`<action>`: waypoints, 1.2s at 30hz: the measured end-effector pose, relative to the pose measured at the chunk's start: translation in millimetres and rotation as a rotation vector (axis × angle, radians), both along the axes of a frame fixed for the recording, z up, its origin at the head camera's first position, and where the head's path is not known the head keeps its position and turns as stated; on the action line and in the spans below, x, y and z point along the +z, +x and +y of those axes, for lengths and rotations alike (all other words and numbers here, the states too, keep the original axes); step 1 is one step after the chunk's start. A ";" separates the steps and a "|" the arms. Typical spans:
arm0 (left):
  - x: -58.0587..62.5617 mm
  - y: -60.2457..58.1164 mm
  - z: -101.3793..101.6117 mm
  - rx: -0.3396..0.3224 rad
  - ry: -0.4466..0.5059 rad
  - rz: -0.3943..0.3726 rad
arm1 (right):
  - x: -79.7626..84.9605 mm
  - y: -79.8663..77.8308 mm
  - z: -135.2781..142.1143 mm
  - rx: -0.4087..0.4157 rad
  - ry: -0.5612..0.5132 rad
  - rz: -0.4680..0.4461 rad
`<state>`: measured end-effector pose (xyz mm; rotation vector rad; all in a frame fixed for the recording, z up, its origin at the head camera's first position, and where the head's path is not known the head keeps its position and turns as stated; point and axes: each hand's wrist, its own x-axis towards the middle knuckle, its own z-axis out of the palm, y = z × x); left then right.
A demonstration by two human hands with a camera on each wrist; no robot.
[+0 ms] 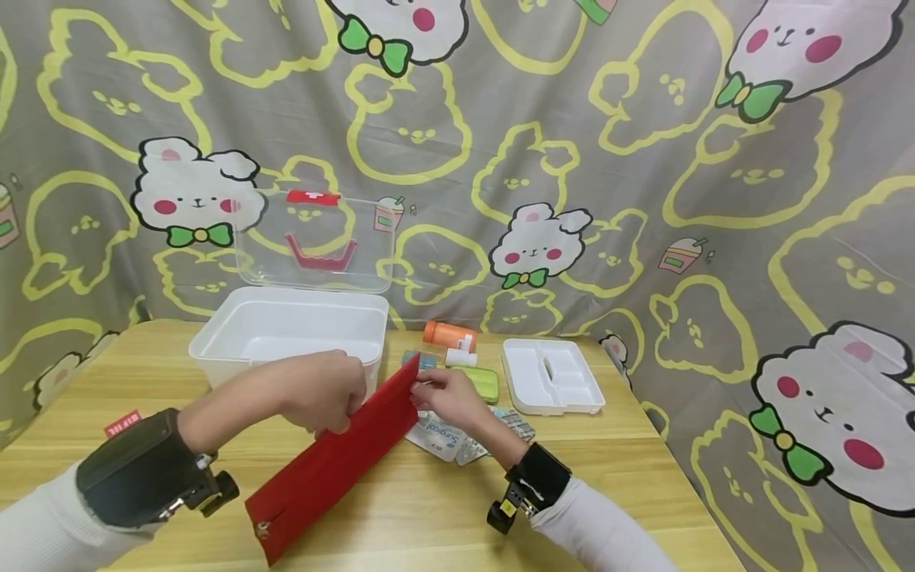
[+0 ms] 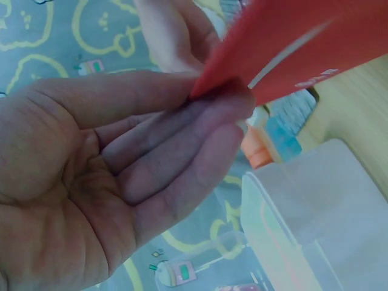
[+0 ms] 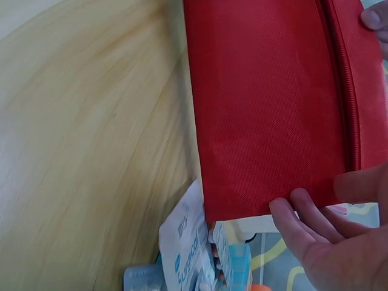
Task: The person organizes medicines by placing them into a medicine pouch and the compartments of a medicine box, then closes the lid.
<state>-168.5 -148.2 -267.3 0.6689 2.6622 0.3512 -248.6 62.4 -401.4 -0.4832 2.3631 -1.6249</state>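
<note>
A red zip pouch (image 1: 339, 465) is held tilted over the front of the table by both hands. My left hand (image 1: 325, 393) pinches its upper long edge between thumb and fingers. At its far short end my right hand (image 1: 450, 401) grips the corner. In the right wrist view, a zipper (image 3: 345, 85) runs along the pouch near the edge that the left fingers hold. White lettering (image 2: 318, 77) shows on the other face in the left wrist view. Beyond the pouch lie a Surgical packet (image 1: 438, 437) and blister packs (image 1: 515, 423), partly hidden by the right hand.
At the back left stands a white box (image 1: 221, 338), its clear lid (image 1: 268, 266) raised. An orange bottle (image 1: 439, 334), a small white bottle (image 1: 461, 357), a green case (image 1: 486, 384) and a blue item (image 1: 422, 360) lie beside it. A white compartment tray (image 1: 525, 387) sits at right.
</note>
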 end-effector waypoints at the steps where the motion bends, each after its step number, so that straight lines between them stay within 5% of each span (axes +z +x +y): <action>1: 0.8 0.6 1.0 0.003 0.010 -0.011 | 0.1 -0.4 -1.7 0.001 -0.021 -0.017; 21: 8.3 -1.8 8.7 0.095 0.049 -0.089 | 2.0 -4.0 -37.6 0.053 -0.245 -0.219; 29: -5.8 -6.0 12.3 0.183 0.073 -0.120 | 2.2 -2.8 -39.8 0.040 -0.216 -0.266; 36: -22.7 -8.8 9.8 0.173 0.171 -0.081 | -0.7 -5.6 -35.8 0.039 -0.205 -0.255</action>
